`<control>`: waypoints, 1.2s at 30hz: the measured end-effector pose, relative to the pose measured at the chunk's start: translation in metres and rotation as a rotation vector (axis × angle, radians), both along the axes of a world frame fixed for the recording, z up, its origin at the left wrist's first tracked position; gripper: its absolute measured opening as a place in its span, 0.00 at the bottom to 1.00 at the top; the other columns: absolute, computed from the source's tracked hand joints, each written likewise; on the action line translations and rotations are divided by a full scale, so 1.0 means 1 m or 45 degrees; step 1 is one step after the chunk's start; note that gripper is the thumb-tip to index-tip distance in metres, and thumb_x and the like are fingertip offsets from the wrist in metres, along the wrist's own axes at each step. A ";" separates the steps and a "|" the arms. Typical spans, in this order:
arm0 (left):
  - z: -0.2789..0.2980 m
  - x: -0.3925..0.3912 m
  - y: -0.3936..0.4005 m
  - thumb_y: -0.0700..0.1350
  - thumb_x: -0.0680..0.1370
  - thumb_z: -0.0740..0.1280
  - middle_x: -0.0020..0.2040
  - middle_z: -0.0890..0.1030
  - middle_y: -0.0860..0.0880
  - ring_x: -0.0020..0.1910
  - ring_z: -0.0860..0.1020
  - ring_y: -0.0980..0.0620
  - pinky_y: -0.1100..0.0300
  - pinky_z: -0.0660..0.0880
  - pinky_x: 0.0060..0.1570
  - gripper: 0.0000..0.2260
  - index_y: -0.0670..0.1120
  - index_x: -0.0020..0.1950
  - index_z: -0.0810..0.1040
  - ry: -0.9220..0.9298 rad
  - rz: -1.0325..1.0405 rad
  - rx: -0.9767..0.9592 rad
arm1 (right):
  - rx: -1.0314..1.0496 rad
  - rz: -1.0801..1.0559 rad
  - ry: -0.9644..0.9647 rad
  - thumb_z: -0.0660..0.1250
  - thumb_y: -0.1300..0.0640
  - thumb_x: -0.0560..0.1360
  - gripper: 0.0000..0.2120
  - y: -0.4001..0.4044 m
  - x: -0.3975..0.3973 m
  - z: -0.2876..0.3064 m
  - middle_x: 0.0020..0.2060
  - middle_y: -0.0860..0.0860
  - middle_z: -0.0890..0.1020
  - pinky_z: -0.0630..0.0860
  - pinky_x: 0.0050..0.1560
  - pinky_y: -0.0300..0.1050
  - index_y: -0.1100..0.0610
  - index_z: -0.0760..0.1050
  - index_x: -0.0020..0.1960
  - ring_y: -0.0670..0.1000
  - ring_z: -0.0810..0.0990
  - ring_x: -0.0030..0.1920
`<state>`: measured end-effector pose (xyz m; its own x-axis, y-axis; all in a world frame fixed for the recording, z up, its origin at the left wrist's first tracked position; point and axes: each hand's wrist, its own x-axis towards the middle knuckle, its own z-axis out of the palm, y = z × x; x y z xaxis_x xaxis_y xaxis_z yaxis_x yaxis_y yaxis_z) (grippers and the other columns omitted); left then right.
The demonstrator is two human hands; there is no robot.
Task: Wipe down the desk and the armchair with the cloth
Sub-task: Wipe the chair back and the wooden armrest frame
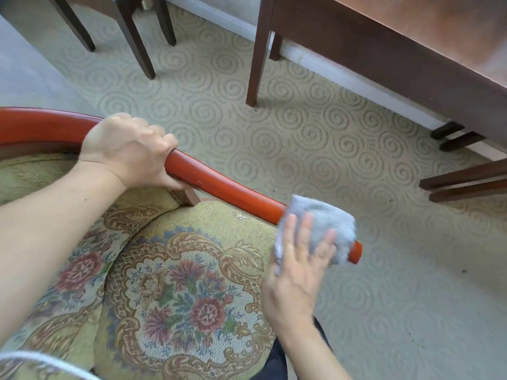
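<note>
The armchair has a curved red-brown wooden arm rail (219,187) and a floral, green and gold seat cushion (181,283). My left hand (129,152) grips the rail near its bend. A grey cloth (326,218) is draped over the rail's front end, and my right hand (299,270) presses it there with flat, spread fingers. The dark wooden desk (411,39) stands at the upper right, apart from both hands.
Swirl-patterned beige carpet (301,138) covers the floor. Dark furniture legs (131,37) stand at the upper left. Dark wooden bars of another piece (463,185) jut in at the right edge. A white cord (49,360) crosses the bottom left corner.
</note>
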<state>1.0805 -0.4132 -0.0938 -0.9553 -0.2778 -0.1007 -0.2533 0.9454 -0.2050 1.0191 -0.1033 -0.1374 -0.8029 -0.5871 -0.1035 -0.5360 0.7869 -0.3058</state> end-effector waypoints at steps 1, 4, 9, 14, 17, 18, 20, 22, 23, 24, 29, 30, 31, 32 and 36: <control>-0.001 0.001 0.000 0.77 0.64 0.59 0.35 0.82 0.41 0.34 0.81 0.40 0.54 0.68 0.38 0.37 0.41 0.37 0.78 -0.002 -0.006 0.001 | -0.015 0.088 -0.009 0.55 0.53 0.72 0.35 -0.026 0.007 0.003 0.80 0.55 0.57 0.49 0.76 0.69 0.56 0.59 0.79 0.69 0.46 0.78; 0.000 0.000 0.002 0.71 0.68 0.60 0.34 0.81 0.40 0.32 0.80 0.39 0.54 0.69 0.37 0.31 0.41 0.36 0.78 0.000 0.030 -0.006 | -0.102 0.324 -0.098 0.55 0.51 0.78 0.32 -0.116 0.019 0.011 0.80 0.52 0.57 0.47 0.77 0.63 0.54 0.55 0.81 0.66 0.50 0.79; 0.002 -0.003 0.001 0.63 0.71 0.60 0.31 0.80 0.41 0.29 0.78 0.42 0.54 0.69 0.36 0.24 0.42 0.35 0.78 0.035 0.046 0.048 | -0.062 0.596 -0.114 0.55 0.52 0.81 0.29 -0.150 -0.013 0.013 0.79 0.51 0.60 0.60 0.73 0.57 0.54 0.55 0.81 0.63 0.65 0.74; -0.003 0.000 -0.001 0.80 0.66 0.62 0.39 0.83 0.44 0.38 0.82 0.42 0.54 0.69 0.41 0.37 0.44 0.40 0.79 -0.031 0.022 -0.065 | 0.099 0.577 0.031 0.57 0.56 0.79 0.28 -0.023 -0.067 0.009 0.77 0.53 0.65 0.66 0.70 0.58 0.57 0.62 0.78 0.61 0.70 0.72; 0.000 0.000 0.000 0.79 0.63 0.66 0.38 0.83 0.43 0.37 0.82 0.41 0.54 0.70 0.41 0.37 0.43 0.39 0.79 -0.040 0.053 -0.044 | 0.055 0.374 0.048 0.55 0.55 0.80 0.24 0.040 -0.084 0.015 0.73 0.52 0.72 0.67 0.71 0.52 0.59 0.67 0.75 0.56 0.74 0.70; 0.001 0.000 0.000 0.78 0.64 0.66 0.38 0.83 0.43 0.36 0.81 0.41 0.53 0.70 0.41 0.37 0.43 0.39 0.79 -0.035 0.048 -0.032 | 0.027 0.294 0.000 0.54 0.54 0.81 0.23 0.054 -0.087 0.017 0.73 0.50 0.71 0.64 0.72 0.49 0.58 0.67 0.75 0.54 0.73 0.70; 0.001 0.002 0.000 0.78 0.66 0.61 0.37 0.83 0.42 0.36 0.82 0.41 0.53 0.71 0.41 0.38 0.42 0.39 0.78 -0.043 0.044 0.004 | -0.059 0.111 -0.141 0.53 0.53 0.82 0.23 0.067 -0.082 0.018 0.73 0.45 0.68 0.57 0.76 0.46 0.55 0.66 0.76 0.50 0.68 0.74; 0.002 0.003 0.001 0.78 0.64 0.56 0.37 0.82 0.41 0.37 0.82 0.41 0.53 0.72 0.41 0.38 0.41 0.39 0.78 -0.044 0.040 0.039 | -0.125 -0.097 -0.203 0.52 0.52 0.81 0.24 0.056 -0.069 0.015 0.73 0.44 0.69 0.54 0.78 0.52 0.55 0.66 0.76 0.52 0.65 0.76; 0.003 0.002 0.001 0.77 0.64 0.56 0.36 0.82 0.41 0.36 0.82 0.41 0.53 0.72 0.41 0.38 0.41 0.39 0.78 -0.040 0.035 0.047 | -0.132 -0.153 -0.181 0.53 0.52 0.81 0.24 0.042 -0.061 0.016 0.72 0.45 0.70 0.54 0.78 0.55 0.56 0.68 0.75 0.57 0.65 0.76; 0.003 0.002 0.002 0.77 0.64 0.56 0.36 0.82 0.41 0.35 0.82 0.41 0.53 0.71 0.40 0.38 0.41 0.38 0.78 -0.039 0.038 0.057 | -0.132 -0.127 -0.129 0.54 0.53 0.80 0.24 0.026 -0.052 0.017 0.71 0.48 0.72 0.55 0.77 0.59 0.57 0.70 0.74 0.62 0.66 0.74; 0.005 0.000 0.003 0.75 0.65 0.57 0.34 0.82 0.40 0.33 0.81 0.41 0.53 0.70 0.38 0.36 0.41 0.36 0.79 -0.008 0.036 0.067 | -0.166 0.390 -0.133 0.57 0.51 0.79 0.26 -0.082 -0.008 0.021 0.75 0.52 0.70 0.58 0.74 0.67 0.55 0.67 0.76 0.68 0.66 0.73; 0.004 0.000 0.003 0.75 0.66 0.57 0.33 0.81 0.40 0.32 0.81 0.41 0.54 0.70 0.37 0.36 0.41 0.35 0.78 0.008 0.034 0.062 | -0.169 0.450 -0.194 0.56 0.50 0.80 0.26 -0.103 -0.004 0.022 0.76 0.52 0.68 0.57 0.75 0.65 0.54 0.65 0.77 0.68 0.65 0.74; 0.003 0.001 0.003 0.73 0.67 0.57 0.32 0.81 0.40 0.30 0.80 0.42 0.54 0.70 0.35 0.34 0.41 0.35 0.78 0.033 0.031 0.034 | -0.173 0.504 -0.248 0.56 0.50 0.81 0.26 -0.120 -0.004 0.022 0.77 0.52 0.66 0.56 0.75 0.64 0.54 0.62 0.78 0.67 0.64 0.73; 0.003 0.002 0.002 0.73 0.68 0.58 0.31 0.81 0.40 0.29 0.80 0.42 0.55 0.69 0.34 0.33 0.41 0.34 0.78 0.058 0.028 0.012 | -0.170 0.565 -0.284 0.57 0.51 0.82 0.26 -0.130 -0.009 0.022 0.77 0.52 0.65 0.57 0.75 0.62 0.54 0.61 0.79 0.66 0.65 0.73; 0.002 0.001 0.001 0.76 0.65 0.57 0.31 0.80 0.40 0.30 0.80 0.41 0.54 0.69 0.35 0.37 0.40 0.34 0.78 0.097 -0.002 0.053 | -0.012 0.778 -0.237 0.58 0.52 0.82 0.26 -0.091 -0.052 0.019 0.78 0.50 0.63 0.62 0.73 0.56 0.53 0.59 0.79 0.60 0.66 0.74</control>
<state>1.0813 -0.4122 -0.0921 -0.9612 -0.2731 -0.0390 -0.2649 0.9532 -0.1459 0.9671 -0.1940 -0.1180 -0.2923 -0.9348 -0.2019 -0.8243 0.3533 -0.4425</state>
